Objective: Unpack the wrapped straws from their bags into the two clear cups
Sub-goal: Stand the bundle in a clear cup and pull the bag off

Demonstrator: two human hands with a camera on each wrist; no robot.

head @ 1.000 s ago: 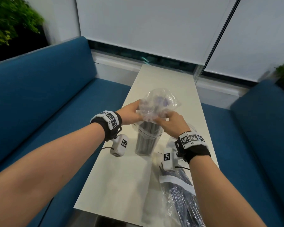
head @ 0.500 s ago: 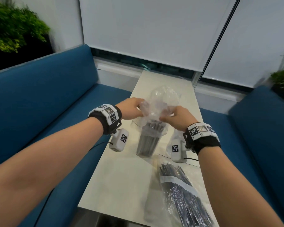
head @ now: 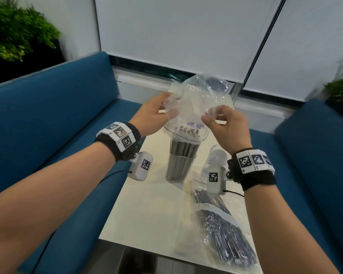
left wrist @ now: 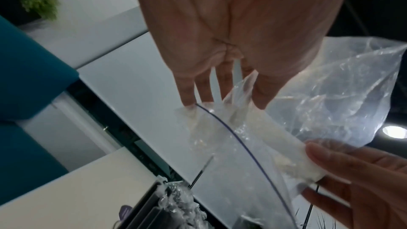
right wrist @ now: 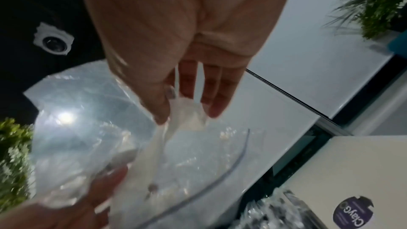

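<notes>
both hands, left hand [head: 153,113] and right hand [head: 225,123], pinch the crumpled clear plastic bag [head: 198,101] above the clear cup of dark wrapped straws [head: 179,163] on the white table [head: 147,210].

The clear bag [head: 196,107] is veiling the top ends of the straws [head: 181,153] standing in the cup [head: 179,169], so their tips are showing only as a blur through the film. The right wrist camera is covering most of the second cup [head: 216,155], leaving just part of its rim and wall in sight. The full bag of straws [head: 222,226] is running toward the lower edge in the head view, its far end smeared. In the right wrist view the left hand [right wrist: 72,203] is being cropped by the bottom edge, and in the left wrist view the right hand [left wrist: 363,177] is being cropped at the corner.
</notes>
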